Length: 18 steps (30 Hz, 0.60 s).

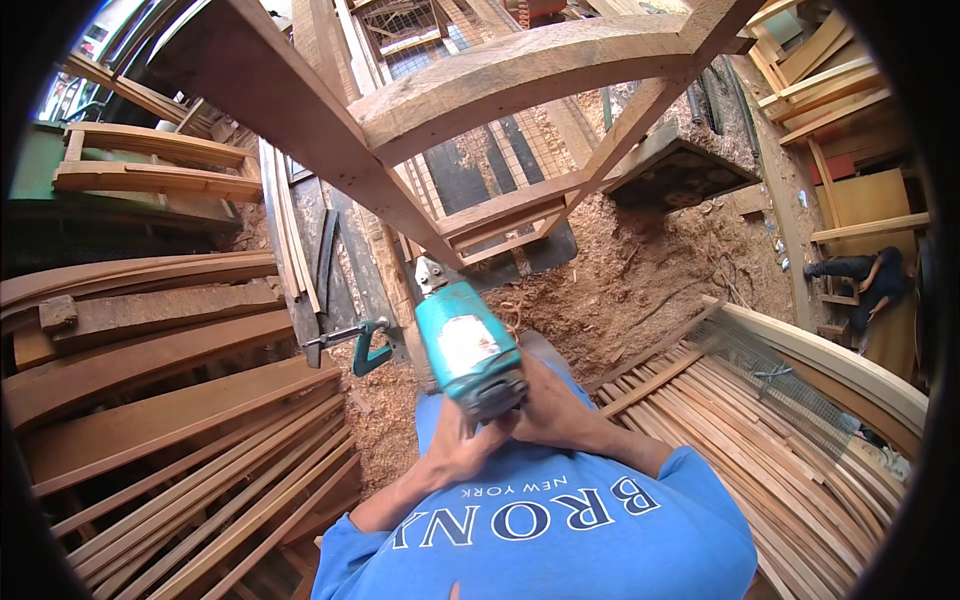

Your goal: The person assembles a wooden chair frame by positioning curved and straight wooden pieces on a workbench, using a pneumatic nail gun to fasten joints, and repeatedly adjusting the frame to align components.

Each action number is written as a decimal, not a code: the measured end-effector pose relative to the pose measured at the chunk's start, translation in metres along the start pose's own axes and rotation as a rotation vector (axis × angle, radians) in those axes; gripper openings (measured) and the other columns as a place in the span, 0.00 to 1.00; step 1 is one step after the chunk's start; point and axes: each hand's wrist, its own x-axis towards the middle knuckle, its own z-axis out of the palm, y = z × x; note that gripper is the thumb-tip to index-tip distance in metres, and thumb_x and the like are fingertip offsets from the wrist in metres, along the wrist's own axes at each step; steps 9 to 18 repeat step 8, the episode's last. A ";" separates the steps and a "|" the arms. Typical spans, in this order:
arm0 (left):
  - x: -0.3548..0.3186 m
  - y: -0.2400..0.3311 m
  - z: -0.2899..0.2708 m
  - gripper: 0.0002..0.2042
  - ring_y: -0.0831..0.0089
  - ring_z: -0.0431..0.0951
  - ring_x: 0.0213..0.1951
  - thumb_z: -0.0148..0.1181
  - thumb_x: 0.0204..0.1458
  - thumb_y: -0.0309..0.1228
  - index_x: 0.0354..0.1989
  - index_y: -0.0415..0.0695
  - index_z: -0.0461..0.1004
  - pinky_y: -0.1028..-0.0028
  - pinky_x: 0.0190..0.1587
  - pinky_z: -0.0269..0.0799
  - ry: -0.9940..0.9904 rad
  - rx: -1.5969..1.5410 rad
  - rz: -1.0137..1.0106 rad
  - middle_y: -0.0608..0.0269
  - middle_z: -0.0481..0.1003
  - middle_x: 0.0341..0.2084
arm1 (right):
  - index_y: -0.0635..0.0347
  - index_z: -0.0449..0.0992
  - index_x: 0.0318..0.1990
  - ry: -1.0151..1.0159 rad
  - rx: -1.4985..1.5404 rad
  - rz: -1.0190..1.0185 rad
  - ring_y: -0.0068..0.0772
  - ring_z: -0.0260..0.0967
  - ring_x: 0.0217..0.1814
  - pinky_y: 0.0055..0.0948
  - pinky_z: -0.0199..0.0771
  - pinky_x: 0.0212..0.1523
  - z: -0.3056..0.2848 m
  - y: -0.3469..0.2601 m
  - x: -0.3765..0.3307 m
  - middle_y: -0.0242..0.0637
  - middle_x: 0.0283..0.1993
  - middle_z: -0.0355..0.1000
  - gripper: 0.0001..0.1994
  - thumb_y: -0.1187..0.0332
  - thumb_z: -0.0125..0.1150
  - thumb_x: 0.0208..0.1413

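A teal power tool [462, 345] with a metal nose and a dark rear end is held in front of my chest. Its nose points away from me, close to the near end of a wooden frame [530, 70]. My left hand [468, 448] is closed beneath the tool's rear. On the other side, my right hand [550, 402] is closed against it. The tool's body hides most of my fingers and the grip. The frame has a curved rail and straight side pieces. Its near corner lies just beyond the tool's nose.
A teal clamp [370, 350] sits left of the tool. Stacked boards [150, 370] fill the left, and thin strips [740, 440] lie at the right. Wood shavings [650, 260] cover the ground. Another person [875, 285] is at the far right.
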 end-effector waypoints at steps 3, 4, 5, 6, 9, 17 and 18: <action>0.009 0.018 0.013 0.32 0.57 0.69 0.59 0.66 0.56 0.37 0.66 0.38 0.61 0.59 0.62 0.64 -0.072 0.130 0.187 0.45 0.66 0.59 | 0.61 0.66 0.63 0.093 -0.032 -0.053 0.50 0.73 0.55 0.43 0.73 0.57 0.000 0.017 -0.013 0.48 0.54 0.73 0.41 0.72 0.76 0.34; 0.012 0.026 0.014 0.34 0.54 0.67 0.62 0.66 0.56 0.37 0.67 0.37 0.59 0.58 0.64 0.62 -0.090 0.185 0.242 0.43 0.64 0.61 | 0.61 0.68 0.61 0.118 -0.040 -0.114 0.49 0.74 0.55 0.42 0.74 0.56 -0.002 0.025 -0.016 0.46 0.53 0.74 0.39 0.73 0.77 0.34; 0.014 0.035 0.013 0.35 0.50 0.66 0.63 0.66 0.56 0.39 0.67 0.37 0.60 0.57 0.65 0.61 -0.153 0.265 0.190 0.42 0.63 0.62 | 0.60 0.70 0.60 0.107 0.006 -0.159 0.46 0.73 0.57 0.41 0.73 0.58 -0.005 0.032 -0.020 0.45 0.56 0.73 0.37 0.72 0.76 0.36; 0.013 0.046 0.010 0.35 0.47 0.65 0.64 0.66 0.56 0.41 0.67 0.37 0.60 0.55 0.66 0.61 -0.218 0.344 0.132 0.41 0.63 0.63 | 0.59 0.72 0.59 0.089 0.116 -0.064 0.43 0.73 0.59 0.40 0.72 0.60 -0.009 0.040 -0.023 0.45 0.59 0.73 0.35 0.72 0.76 0.38; 0.019 0.069 -0.008 0.41 0.42 0.51 0.73 0.66 0.54 0.50 0.70 0.39 0.57 0.53 0.71 0.53 -0.508 0.462 -0.229 0.44 0.47 0.74 | 0.59 0.73 0.59 0.066 0.186 -0.041 0.40 0.73 0.61 0.39 0.72 0.62 -0.014 0.053 -0.027 0.44 0.62 0.72 0.33 0.72 0.75 0.40; 0.019 0.069 -0.008 0.41 0.42 0.51 0.73 0.66 0.54 0.50 0.70 0.39 0.57 0.53 0.71 0.53 -0.508 0.462 -0.229 0.44 0.47 0.74 | 0.59 0.73 0.59 0.066 0.186 -0.041 0.40 0.73 0.61 0.39 0.72 0.62 -0.014 0.053 -0.027 0.44 0.62 0.72 0.33 0.72 0.75 0.40; 0.019 0.069 -0.008 0.41 0.42 0.51 0.73 0.66 0.54 0.50 0.70 0.39 0.57 0.53 0.71 0.53 -0.508 0.462 -0.229 0.44 0.47 0.74 | 0.59 0.73 0.59 0.066 0.186 -0.041 0.40 0.73 0.61 0.39 0.72 0.62 -0.014 0.053 -0.027 0.44 0.62 0.72 0.33 0.72 0.75 0.40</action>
